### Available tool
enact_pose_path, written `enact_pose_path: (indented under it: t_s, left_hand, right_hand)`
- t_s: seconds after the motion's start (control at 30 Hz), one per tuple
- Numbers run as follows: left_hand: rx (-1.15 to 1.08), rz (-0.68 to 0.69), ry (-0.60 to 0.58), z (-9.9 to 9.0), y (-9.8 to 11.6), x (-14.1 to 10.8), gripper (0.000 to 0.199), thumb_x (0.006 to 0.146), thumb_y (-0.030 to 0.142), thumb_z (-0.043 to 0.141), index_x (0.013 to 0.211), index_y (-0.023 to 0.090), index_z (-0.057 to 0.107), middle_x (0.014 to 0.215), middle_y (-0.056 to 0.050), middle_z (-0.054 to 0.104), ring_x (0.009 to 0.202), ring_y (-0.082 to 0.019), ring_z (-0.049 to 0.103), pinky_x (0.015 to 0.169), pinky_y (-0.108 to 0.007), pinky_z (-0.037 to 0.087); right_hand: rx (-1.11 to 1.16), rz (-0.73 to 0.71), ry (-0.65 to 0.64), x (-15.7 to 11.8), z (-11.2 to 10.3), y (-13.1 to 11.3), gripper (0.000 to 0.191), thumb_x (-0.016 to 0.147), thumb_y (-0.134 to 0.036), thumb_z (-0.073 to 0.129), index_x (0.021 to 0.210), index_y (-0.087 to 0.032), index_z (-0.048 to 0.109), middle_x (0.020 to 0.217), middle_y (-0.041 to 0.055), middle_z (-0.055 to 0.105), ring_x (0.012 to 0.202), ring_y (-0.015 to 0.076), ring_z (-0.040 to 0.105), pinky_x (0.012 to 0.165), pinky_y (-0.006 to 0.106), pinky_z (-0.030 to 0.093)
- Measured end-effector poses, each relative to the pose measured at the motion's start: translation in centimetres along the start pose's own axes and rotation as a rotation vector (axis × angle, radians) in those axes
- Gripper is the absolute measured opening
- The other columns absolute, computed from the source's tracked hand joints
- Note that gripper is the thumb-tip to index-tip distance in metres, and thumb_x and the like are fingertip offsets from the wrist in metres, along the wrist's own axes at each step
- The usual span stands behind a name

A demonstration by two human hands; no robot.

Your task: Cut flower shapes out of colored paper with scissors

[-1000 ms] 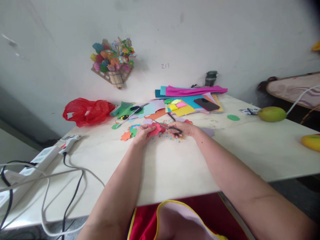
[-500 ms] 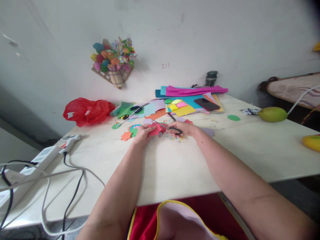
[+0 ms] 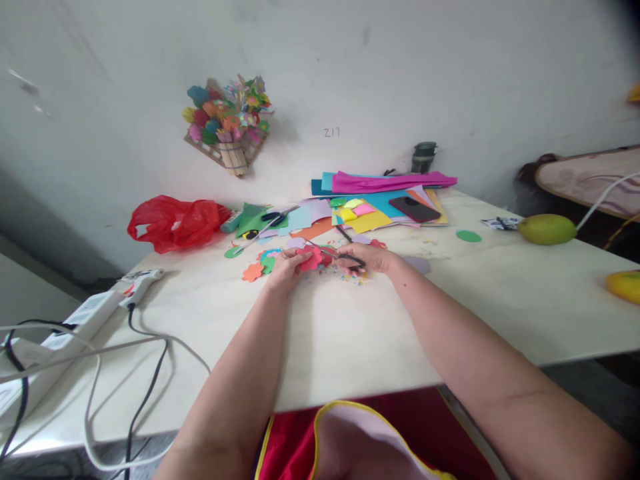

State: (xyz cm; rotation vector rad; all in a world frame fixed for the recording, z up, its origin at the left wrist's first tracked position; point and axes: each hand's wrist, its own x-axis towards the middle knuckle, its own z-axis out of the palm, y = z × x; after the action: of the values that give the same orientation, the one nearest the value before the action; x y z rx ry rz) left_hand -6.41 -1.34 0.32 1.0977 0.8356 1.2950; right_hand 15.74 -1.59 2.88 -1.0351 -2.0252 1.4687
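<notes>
My left hand (image 3: 289, 267) pinches a red paper flower (image 3: 311, 259) between thumb and fingers over the table. Closed round the dark handles of a pair of scissors (image 3: 353, 259) is my right hand (image 3: 367, 257); the blades point left and lie at the red paper's upper edge. Beside my left hand are an orange paper flower (image 3: 253, 271) and a green paper piece (image 3: 269, 265). Small coloured scraps (image 3: 355, 279) are scattered below and around my right hand. A lavender paper piece (image 3: 418, 265) lies partly behind my right wrist.
Coloured paper sheets (image 3: 377, 223) and a phone (image 3: 415, 209) lie at the back. A second pair of scissors (image 3: 273, 217) rests left of them, near a red plastic bag (image 3: 180, 220). Power strip (image 3: 90, 313) and cables occupy the left; a mango (image 3: 547, 229) sits right.
Both hands stay in nearly the same place with the red paper flower and the scissors. The whole view has shifted very slightly.
</notes>
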Motion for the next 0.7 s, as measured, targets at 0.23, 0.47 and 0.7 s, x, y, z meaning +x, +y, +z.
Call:
enact_pose_path:
  t_s: [0.23, 0.47, 0.7]
  left_hand:
    - [-0.002, -0.008, 0.002, 0.06, -0.01, 0.0, 0.03, 0.047, 0.028, 0.09, 0.055, 0.014, 0.065, 0.053, -0.003, 0.064, 0.049, -0.011, 0.055, 0.05, -0.022, 0.042]
    - [-0.026, -0.023, 0.002, 0.14, 0.12, -0.06, 0.035, 0.043, 0.03, 0.092, 0.052, 0.014, 0.063, 0.051, -0.003, 0.062, 0.047, -0.011, 0.055, 0.048, -0.022, 0.043]
    - [-0.057, -0.013, 0.007, 0.12, 0.03, -0.03, 0.03, 0.044, 0.028, 0.091, 0.056, 0.013, 0.067, 0.055, -0.004, 0.067, 0.048, -0.012, 0.058, 0.049, -0.022, 0.046]
  right_hand:
    - [0.006, 0.014, 0.022, -0.03, 0.21, -0.21, 0.025, 0.081, -0.034, 0.061, 0.067, -0.017, 0.05, 0.05, -0.0032, 0.053, 0.038, 0.0058, 0.042, 0.036, 0.019, 0.022]
    - [0.034, 0.043, 0.049, 0.0, 0.33, -0.34, 0.019, 0.079, -0.029, 0.06, 0.067, -0.016, 0.053, 0.048, -0.0032, 0.052, 0.036, 0.0057, 0.041, 0.034, 0.019, 0.021]
    - [0.02, 0.034, 0.043, 0.29, 0.18, 0.03, 0.02, 0.078, -0.031, 0.063, 0.068, -0.016, 0.053, 0.047, -0.0038, 0.052, 0.036, 0.0055, 0.041, 0.033, 0.018, 0.02]
